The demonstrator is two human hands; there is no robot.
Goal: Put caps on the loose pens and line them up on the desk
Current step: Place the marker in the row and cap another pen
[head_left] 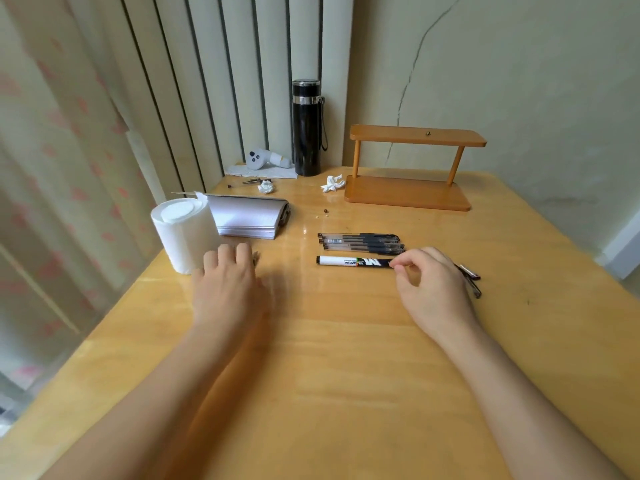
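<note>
Three capped gel pens (360,242) with clear barrels lie side by side at mid-desk, all running left to right. Just in front of them, parallel, lies a white and black marker (353,261). My right hand (433,289) pinches the marker's right end between thumb and forefinger. Two more dark pens (471,279) stick out from behind that hand on its right. My left hand (227,285) rests palm down further left, its fingers curled. A small dark object (255,260) peeks out at its fingertips; I cannot tell whether the hand holds it.
A white paper roll (183,233) stands by my left hand, with an open notebook (249,220) behind it. At the back are a black flask (306,129), a wooden two-tier stand (408,192), crumpled tissues (332,183) and a pen refill (251,182). The desk's left edge runs close to the roll.
</note>
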